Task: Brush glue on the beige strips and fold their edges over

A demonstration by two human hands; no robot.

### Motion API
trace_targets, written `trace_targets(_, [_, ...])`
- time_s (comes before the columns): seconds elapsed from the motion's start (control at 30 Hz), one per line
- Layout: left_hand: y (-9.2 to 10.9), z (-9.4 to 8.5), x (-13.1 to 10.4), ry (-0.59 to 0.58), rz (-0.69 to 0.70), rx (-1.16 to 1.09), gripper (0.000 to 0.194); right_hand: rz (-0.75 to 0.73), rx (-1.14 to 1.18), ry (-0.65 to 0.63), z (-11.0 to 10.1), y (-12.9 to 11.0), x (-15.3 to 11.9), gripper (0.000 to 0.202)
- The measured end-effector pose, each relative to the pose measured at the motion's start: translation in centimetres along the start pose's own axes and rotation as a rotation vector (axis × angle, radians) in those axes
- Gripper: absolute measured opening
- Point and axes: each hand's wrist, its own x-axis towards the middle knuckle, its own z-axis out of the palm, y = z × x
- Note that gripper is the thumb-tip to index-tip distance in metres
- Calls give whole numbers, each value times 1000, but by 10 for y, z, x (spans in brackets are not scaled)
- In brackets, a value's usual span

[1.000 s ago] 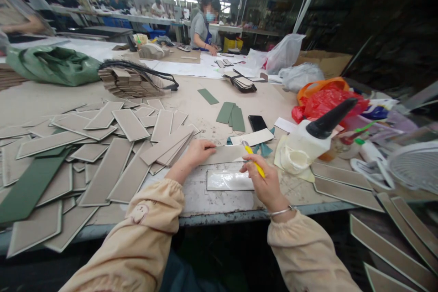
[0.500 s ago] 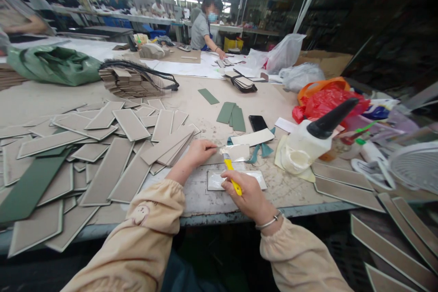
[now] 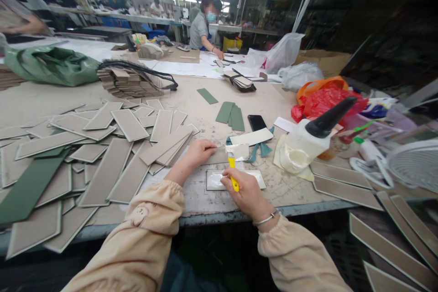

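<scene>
My right hand (image 3: 244, 189) is closed around the yellow handle of a small brush (image 3: 232, 164). Its bristles rest on a flat beige panel (image 3: 219, 156) whose top is shiny and wet-looking. The left end of that panel is pinched between the fingers of my left hand (image 3: 200, 151). Nearer to me, partly under my right hand, lies a second panel (image 3: 253, 178) with a pale glossy surface and a dark edge. Just behind the held panel is a whitish strip (image 3: 251, 137) on teal ribbon-like scraps (image 3: 263, 149).
Many beige panels (image 3: 102, 169) are heaped at left. A white glue bottle (image 3: 304, 141) with a black nozzle stands at right, near a phone (image 3: 256, 123) and green pieces (image 3: 231, 114). Red plastic bags (image 3: 325, 100) lie beyond. A co-worker (image 3: 205, 27) works across the table.
The brush in my right hand has moved slightly right along the panel and stands more upright. My left hand keeps its pinch in nearly the same place.
</scene>
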Motion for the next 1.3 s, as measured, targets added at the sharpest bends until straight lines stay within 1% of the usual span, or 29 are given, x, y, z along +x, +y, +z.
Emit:
trace_targets(0.07, [0, 0, 0, 2, 2, 1, 16, -42, 20, -15, -1, -4, -2, 21])
trace_targets(0.13, [0, 0, 0, 5, -3, 5, 16, -53, 30, 24, -3, -3, -4, 20])
trace_targets(0.23, [0, 0, 0, 11, -22, 9, 17, 19, 13, 135, -5, 5, -3, 22])
trace_targets(0.3, [0, 0, 0, 12, -37, 5, 17, 79, 5, 173, -5, 10, -2, 23])
trace_targets(0.33, [0, 0, -1, 10, -40, 4, 17, 97, 10, 169, -4, 11, -1, 24])
trace_targets(0.4, [0, 0, 0, 4, -35, 8, 17, 100, 34, 114, -2, 11, 0, 24])
trace_targets(0.5, [0, 0, 0, -1, -28, 19, 17, 24, 92, -3, 2, 3, -1, 21])
trace_targets(0.57, [1, 0, 0, -4, -42, 18, 17, -1, 133, -19, 2, -1, -3, 20])
trace_targets(0.63, [1, -1, 0, -9, -58, 8, 17, 50, 162, 41, -1, -2, -6, 19])
trace_targets(0.7, [3, -2, 0, -13, -71, -2, 17, 142, 176, 128, -5, 0, -9, 20])
trace_targets(0.77, [4, -3, 0, -11, -90, -14, 17, 217, 181, 181, -7, 3, -11, 19])
trace_targets(0.87, [4, -2, 0, -3, -153, -68, 16, 264, 162, 186, -7, 6, -14, 20])
trace_targets(1.0, [-1, 0, -1, -4, -227, -132, 16, 271, 174, 199, -2, 6, -14, 21])
trace_targets(1.17, [-10, 2, -3, -27, -252, -203, 21, 315, 267, 265, 1, 11, -10, 21])
trace_targets(1.3, [-12, 2, -4, -31, -269, -250, 25, 367, 350, 303, 6, 16, -7, 23])
